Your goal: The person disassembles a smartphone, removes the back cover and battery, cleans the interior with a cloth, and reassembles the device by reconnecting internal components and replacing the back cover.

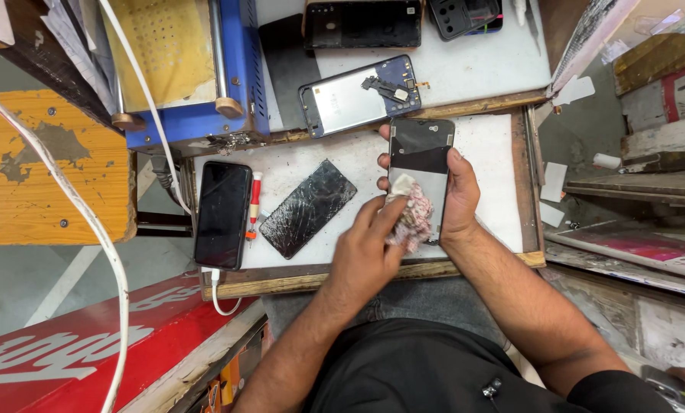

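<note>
My right hand (pixel 459 200) grips a phone display panel (pixel 421 153) by its edges, holding it flat above the white pull-out board (pixel 492 164). The panel is dark at the top and grey lower down. My left hand (pixel 367 246) presses a crumpled pinkish-white cloth (pixel 411 220) onto the lower part of the panel. A cracked black glass screen (pixel 308 208) lies tilted on the board just left of my hands.
A black phone (pixel 222 214) on a white cable and a small red screwdriver (pixel 254 206) lie at the board's left. Behind it are an opened phone body (pixel 350 98), more phone parts (pixel 362 23) and a blue and yellow machine (pixel 182 69). Cluttered shelves stand at the right.
</note>
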Demonstrator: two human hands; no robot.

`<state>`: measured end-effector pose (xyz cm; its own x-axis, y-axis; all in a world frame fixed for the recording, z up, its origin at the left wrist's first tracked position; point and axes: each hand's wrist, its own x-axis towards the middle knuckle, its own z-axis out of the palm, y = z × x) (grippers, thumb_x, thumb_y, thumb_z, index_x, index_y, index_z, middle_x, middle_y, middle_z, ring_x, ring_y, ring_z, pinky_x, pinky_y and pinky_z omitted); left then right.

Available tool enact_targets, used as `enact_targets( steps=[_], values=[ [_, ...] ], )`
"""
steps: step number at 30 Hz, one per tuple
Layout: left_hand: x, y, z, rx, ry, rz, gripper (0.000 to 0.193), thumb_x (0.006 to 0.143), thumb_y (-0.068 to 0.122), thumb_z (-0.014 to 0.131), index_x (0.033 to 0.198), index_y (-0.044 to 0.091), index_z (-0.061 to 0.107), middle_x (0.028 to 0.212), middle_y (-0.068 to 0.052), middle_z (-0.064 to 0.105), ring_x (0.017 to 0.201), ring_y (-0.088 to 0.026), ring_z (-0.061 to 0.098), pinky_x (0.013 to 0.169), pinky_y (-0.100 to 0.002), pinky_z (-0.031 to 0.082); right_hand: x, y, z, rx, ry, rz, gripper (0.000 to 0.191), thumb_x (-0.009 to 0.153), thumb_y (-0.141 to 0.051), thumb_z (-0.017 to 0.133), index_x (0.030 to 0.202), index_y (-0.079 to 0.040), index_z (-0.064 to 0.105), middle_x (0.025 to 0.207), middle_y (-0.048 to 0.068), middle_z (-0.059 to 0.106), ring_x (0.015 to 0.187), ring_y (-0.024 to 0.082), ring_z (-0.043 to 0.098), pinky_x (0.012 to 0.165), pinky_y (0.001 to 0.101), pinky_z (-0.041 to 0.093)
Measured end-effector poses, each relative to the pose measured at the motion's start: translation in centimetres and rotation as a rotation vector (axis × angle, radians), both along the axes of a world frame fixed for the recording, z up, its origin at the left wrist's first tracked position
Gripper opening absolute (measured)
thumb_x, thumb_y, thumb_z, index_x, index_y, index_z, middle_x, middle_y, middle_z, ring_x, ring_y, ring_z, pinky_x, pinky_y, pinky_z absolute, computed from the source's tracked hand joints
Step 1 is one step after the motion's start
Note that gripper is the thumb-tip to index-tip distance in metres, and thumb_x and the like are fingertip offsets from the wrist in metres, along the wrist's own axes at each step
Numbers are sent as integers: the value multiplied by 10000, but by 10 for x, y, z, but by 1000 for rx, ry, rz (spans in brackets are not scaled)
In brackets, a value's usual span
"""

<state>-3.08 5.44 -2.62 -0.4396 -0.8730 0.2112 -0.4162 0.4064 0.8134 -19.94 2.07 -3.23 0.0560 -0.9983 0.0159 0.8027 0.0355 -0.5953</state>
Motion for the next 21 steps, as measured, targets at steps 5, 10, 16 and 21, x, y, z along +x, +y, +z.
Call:
enact_targets(
  steps=[5,10,16,21],
  values=[
    [22,-44,28,-121,-123,89,412,833,13,759,1229,62,656,1170,-177,715,933,-279,762,771,-341,668,-5,0,1,11,67,-86,767,1010,-540,548,1557,-17,422,1567,211,501,1246,272,614,1009,449,583],
    [34,-131,87,-625,-412,336,436,957,32,743,1375,81,627,1459,-272,554,1301,-447,587,1042,-521,544,-1,8,8,16,114,-82,758,1015,-544,544,1550,-16,441,1580,194,500,1265,283,616,1012,464,579],
    [56,-80,89,13,-480,103,562,942,232,785,1441,127,549,1455,-160,575,1297,-391,601,1032,-497,536,-9,1,13,40,129,-101,770,1011,-580,526,1558,-45,433,1583,190,493,1272,275,611,1011,464,578],
    [75,-53,52,-29,-781,110,906,662,262,904,1467,77,532,1406,-301,504,1268,-488,530,943,-513,514,-8,-6,4,41,114,-90,793,970,-609,612,1539,-84,442,1548,186,502,1280,281,603,1033,478,564]
  ],
)
